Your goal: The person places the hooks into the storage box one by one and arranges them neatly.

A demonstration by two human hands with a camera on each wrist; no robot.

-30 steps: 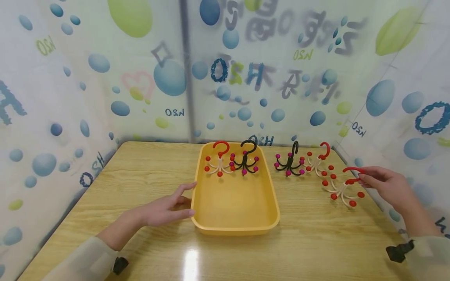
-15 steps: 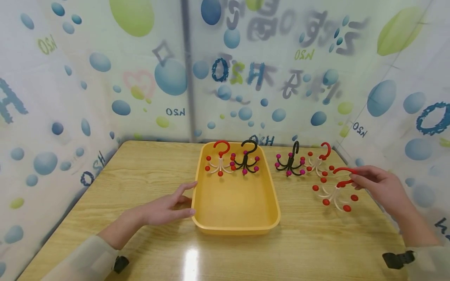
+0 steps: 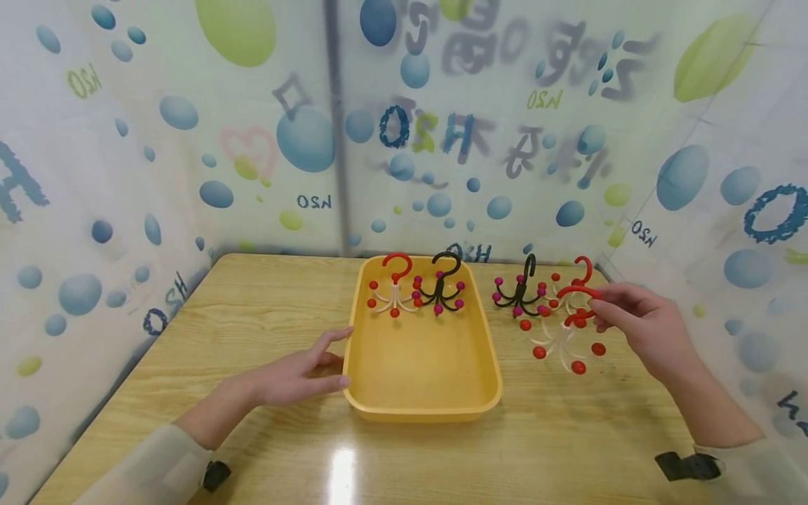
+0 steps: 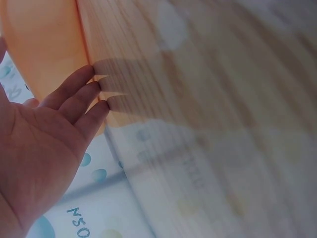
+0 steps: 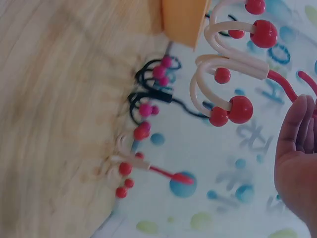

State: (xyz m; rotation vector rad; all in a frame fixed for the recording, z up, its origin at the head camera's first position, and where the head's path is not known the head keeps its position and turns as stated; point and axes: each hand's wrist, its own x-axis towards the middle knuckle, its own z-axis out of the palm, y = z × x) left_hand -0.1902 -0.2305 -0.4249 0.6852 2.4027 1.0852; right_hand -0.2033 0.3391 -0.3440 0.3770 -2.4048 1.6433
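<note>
When you take the middle of the yellow tray (image 3: 423, 372) as the clock centre, with the printed wall (image 3: 252, 203) at 12 o'clock, your left sleeve (image 3: 151, 466) lies at 8 o'clock. Your left hand (image 3: 287, 379) is at 9 o'clock, its fingers extended against the tray's near side and gripping nothing. Inside the tray, at 11 o'clock, a first red-and-white hanger (image 3: 395, 291) stands upright, hook uppermost. At 1 o'clock, just beside it, stands a first black hanger (image 3: 439, 287) with magenta balls; you cannot tell whether their arms touch. Outside the tray, at 2 o'clock, a second black hanger (image 3: 520, 294) stands on the worktop (image 3: 265, 315). At 3 o'clock, a third red-and-white hanger (image 5: 242, 67) hangs clear of the worktop, red balls below its hook. Behind it, between 2 and 3 o'clock, a second red-and-white hanger (image 5: 136, 162) stands on the worktop, partly covered in the head view. Farther out at 3 o'clock, your right hand (image 3: 644, 330) pinches the raised hanger's red hook between thumb and fingers.
</note>
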